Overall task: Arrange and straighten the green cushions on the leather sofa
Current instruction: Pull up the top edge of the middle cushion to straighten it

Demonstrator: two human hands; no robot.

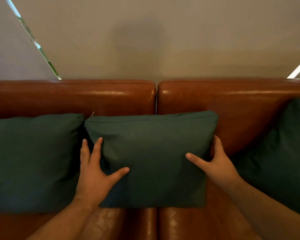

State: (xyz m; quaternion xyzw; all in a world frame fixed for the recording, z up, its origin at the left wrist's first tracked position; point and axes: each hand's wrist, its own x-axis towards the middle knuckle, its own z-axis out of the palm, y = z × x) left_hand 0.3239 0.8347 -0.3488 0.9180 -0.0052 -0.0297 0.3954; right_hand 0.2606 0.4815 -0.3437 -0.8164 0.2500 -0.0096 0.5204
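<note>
- Wall (163, 40), plain beige, fills the upper half of the view behind everything and blocks nothing.
- The leather sofa (111, 97), glossy brown, spans the full width. Its back is in two pads with a seam gap (156, 101) at the centre. The smooth leather would probably let a cushion's base slide forward if it is left leaning too far.
- The left cushion (33, 161) stands against the back pad with its right edge touching the middle one. It crowds that side and leaves little room for fingers there.
- The right cushion (284, 161) leans tilted at the far right, apart from the middle one, with bare leather between them. It looks not yet straightened.
- The middle cushion (152, 153) stands upright on the seat, straddling the seam gap, its top edge against the back pads. It looks soft, light and loosely filled, likely to dent under pressure. The two side edges, taken low, seem the best hold for squaring it.
- The right hand (216, 163) grips the middle cushion's right edge, thumb on the front face and fingers wrapped behind.
- The left hand (93, 174) lies spread and nearly flat at the middle cushion's left edge. Thumb and forefinger are on the front face, and another finger is slipped between the two cushions. It presses rather than clutches.
</note>
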